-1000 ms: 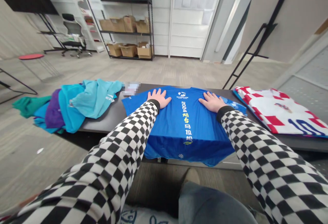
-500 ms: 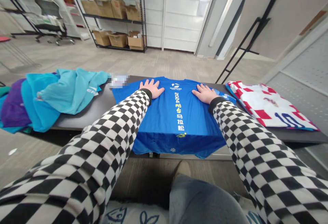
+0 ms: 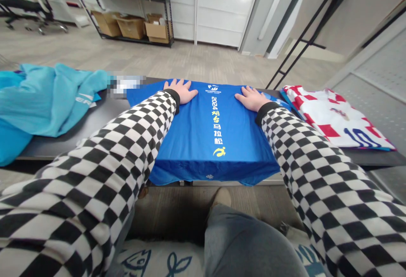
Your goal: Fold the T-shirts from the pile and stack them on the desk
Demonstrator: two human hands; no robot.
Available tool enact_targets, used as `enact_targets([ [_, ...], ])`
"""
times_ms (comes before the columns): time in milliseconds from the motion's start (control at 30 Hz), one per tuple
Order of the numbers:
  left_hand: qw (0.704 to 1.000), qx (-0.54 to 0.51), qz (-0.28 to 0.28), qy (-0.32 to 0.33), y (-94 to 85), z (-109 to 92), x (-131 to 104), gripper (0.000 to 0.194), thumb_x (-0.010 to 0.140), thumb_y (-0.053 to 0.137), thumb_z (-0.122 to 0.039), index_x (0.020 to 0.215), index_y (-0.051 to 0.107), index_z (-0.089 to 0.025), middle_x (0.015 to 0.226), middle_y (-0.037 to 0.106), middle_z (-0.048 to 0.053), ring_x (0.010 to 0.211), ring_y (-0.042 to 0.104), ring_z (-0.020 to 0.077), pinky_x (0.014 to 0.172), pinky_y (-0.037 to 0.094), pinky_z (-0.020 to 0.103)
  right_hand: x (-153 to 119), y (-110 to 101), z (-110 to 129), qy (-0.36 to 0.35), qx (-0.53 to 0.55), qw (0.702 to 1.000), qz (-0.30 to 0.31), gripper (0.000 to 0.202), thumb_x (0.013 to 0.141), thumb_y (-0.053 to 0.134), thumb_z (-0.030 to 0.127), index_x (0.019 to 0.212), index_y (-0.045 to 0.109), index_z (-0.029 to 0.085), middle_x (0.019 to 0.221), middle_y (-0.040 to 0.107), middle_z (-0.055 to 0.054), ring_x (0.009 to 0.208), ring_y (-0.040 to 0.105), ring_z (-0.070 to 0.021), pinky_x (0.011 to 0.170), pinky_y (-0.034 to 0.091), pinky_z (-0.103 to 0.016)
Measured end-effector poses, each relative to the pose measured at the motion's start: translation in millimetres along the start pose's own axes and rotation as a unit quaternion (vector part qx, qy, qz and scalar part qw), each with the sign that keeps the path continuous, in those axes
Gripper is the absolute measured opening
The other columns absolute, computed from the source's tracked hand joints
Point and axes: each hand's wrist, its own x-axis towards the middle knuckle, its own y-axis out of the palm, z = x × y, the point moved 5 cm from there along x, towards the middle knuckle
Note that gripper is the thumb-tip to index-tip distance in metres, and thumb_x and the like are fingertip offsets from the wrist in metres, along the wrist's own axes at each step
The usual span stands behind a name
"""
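Observation:
A blue T-shirt (image 3: 187, 129) lies spread across the dark table, with white and yellow lettering down its middle. Its lower end hangs over the near edge, and its collar end reaches the far edge. My left hand (image 3: 182, 91) rests flat on the shirt's upper left, fingers spread. On the upper right, my right hand (image 3: 251, 98) also lies palm down with fingers apart. Neither hand grips the cloth. Part of a sleeve with a lighter pattern shows beyond my right wrist.
A loose heap of light blue clothes (image 3: 50, 99) covers the table's left part. To the right sits a folded red-and-white checked jersey (image 3: 339, 114) numbered 10. Near the heap is a blurred-out item (image 3: 125, 86). Shelves with cardboard boxes (image 3: 131, 26) stand beyond the table.
The shirt has slid away from me under both hands: its yellow emblem moved from the near fold onto the tabletop, and the collar reached the far edge. The camera view has shifted too.

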Motion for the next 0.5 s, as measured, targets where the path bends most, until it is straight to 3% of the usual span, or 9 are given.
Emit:
enact_targets([
  [167,1.0,0.0,-0.011,0.008,-2.0,-1.1,-6.1,0.094,0.109,0.031,-0.079,0.187,0.037,-0.027,0.194,0.032,0.013,0.177,0.025,0.0482,0.14,0.017,0.076,-4.6,-2.1,4.0,0.005,0.003,1.0,-0.002,0.097,0.111,0.028,0.083,0.187,0.032,0.022,0.196,0.021,-0.016,0.18,0.02,-0.0465,0.142,0.016,-0.078],
  [300,0.991,0.01,-0.124,0.039,-20.4,-15.7,-32.3,0.077,0.115,0.029,-0.056,0.181,0.047,-0.021,0.184,0.049,0.016,0.174,0.036,0.0413,0.144,0.01,0.071,-8.4,-3.1,7.8,0.011,0.009,1.0,-0.007,0.096,0.111,0.03,0.082,0.186,0.034,0.022,0.196,0.022,-0.016,0.18,0.021,-0.0464,0.142,0.016,-0.075],
  [367,0.987,0.022,-0.147,0.061,-29.8,-25.3,-54.0,0.072,0.115,0.031,-0.048,0.177,0.053,-0.02,0.181,0.054,0.015,0.172,0.039,0.0392,0.145,0.005,0.068,-9.8,-2.6,9.5,0.01,0.013,1.0,-0.011,0.094,0.112,0.03,0.081,0.185,0.036,0.021,0.195,0.024,-0.016,0.179,0.022,-0.0462,0.142,0.017,-0.075],
  [500,0.995,0.025,-0.039,0.088,-36.4,-23.5,-118.7,0.068,0.115,0.036,-0.057,0.17,0.063,-0.027,0.181,0.055,0.01,0.173,0.041,0.0383,0.145,0.013,0.065,-14.4,-1.5,11.8,-0.002,0.014,1.0,-0.025,0.087,0.115,0.029,0.076,0.181,0.043,0.021,0.193,0.03,-0.018,0.178,0.027,-0.0459,0.14,0.016,-0.078],
])
